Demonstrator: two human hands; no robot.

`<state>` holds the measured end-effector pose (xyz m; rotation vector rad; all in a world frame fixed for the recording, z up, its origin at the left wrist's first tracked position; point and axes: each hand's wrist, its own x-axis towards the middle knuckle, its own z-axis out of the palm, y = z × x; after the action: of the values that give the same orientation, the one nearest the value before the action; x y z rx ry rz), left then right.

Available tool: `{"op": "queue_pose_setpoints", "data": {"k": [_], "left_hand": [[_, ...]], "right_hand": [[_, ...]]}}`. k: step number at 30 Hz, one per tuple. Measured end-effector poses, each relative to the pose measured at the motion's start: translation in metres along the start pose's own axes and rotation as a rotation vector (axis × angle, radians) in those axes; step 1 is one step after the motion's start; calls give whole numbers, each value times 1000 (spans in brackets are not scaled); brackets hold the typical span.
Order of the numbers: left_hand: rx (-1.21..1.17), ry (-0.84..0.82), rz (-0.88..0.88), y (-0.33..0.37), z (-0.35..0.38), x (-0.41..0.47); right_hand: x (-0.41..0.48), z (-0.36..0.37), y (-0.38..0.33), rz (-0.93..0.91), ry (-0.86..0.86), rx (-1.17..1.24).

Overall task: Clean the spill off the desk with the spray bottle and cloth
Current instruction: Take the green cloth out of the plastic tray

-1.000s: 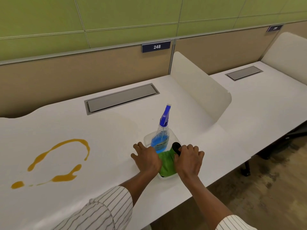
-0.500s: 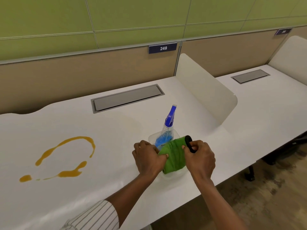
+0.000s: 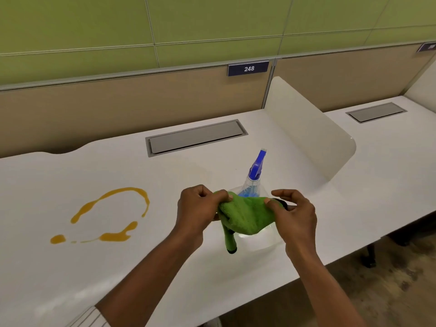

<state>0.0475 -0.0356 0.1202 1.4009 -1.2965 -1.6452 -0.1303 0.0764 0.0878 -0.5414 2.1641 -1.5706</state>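
Observation:
A green cloth [image 3: 245,214] with a dark trim is stretched between my hands, lifted above a clear plastic tray [image 3: 262,241]. My left hand [image 3: 198,208] pinches its left edge and my right hand [image 3: 293,213] pinches its right edge. One corner of the cloth hangs down. Behind the cloth a clear spray bottle [image 3: 253,182] with blue liquid and a blue trigger head stands upright in the tray. An orange-yellow spill [image 3: 111,215] lies in a curved streak on the white desk [image 3: 118,267], to the left of my hands.
A white curved divider [image 3: 309,133] rises to the right of the bottle. A grey cable hatch [image 3: 195,138] is set in the desk at the back. A tan partition with a "248" plate [image 3: 248,68] runs behind. The desk's front edge drops to the floor on the right.
Both hands have lifted the green cloth out of the tray and pulled it apart. One corner now dangles below. The bottle has stayed in place.

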Motion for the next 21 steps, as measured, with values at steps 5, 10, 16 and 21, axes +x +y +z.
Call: {"op": "queue_pose_setpoints", "data": {"k": [5,10,16,21], "left_hand": [[-33,66,-62,8,-20,5],[-129,90,-137,12,-46,7],[-242,-27,-166,11,-82,2],[-386,-156,-138,-1,-107,-12]], "right_hand": [[-20,9,-9,67,-160,200],[-30,6,-30,-74,-298,294],[-37,7,-68,-648,-358,-67],[-44,20,-101,-946,-341,-190]]}}
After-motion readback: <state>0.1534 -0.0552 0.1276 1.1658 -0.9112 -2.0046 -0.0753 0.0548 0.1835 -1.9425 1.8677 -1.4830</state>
